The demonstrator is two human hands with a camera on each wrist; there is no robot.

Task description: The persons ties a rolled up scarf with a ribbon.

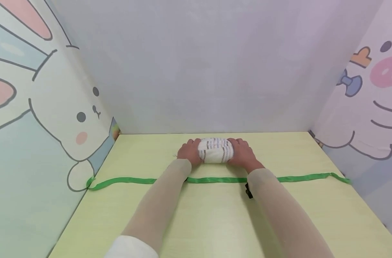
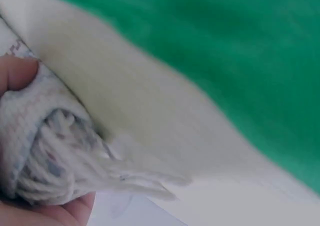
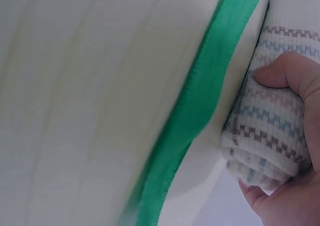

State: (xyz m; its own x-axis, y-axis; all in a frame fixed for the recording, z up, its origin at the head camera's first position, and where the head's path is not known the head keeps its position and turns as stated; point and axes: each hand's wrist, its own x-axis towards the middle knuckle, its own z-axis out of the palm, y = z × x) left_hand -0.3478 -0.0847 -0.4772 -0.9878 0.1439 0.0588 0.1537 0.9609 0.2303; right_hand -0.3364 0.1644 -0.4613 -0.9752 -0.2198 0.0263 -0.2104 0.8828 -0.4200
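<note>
Both hands grip 1 rolled towel [image 1: 215,150] at the far middle of the tabletop [image 1: 215,222], just beyond a green ribbon [image 1: 215,180] stretched flat from side to side. The left hand [image 1: 189,151] cups 1 end, the right hand [image 1: 242,152] the other, fingers curled round the roll. To keep the roll tight, I judge that even pressure from both ends matters, with thumbs pinning the outer layer (the loose fringe at the left end could slip out). The towel is a soft white waffle weave with grey, brown and blue zigzag bands, forming a plump cylinder. The ribbon looks smooth and satiny, thin and flat. The tabletop is pale yellow-green with a faint wood grain.
</note>
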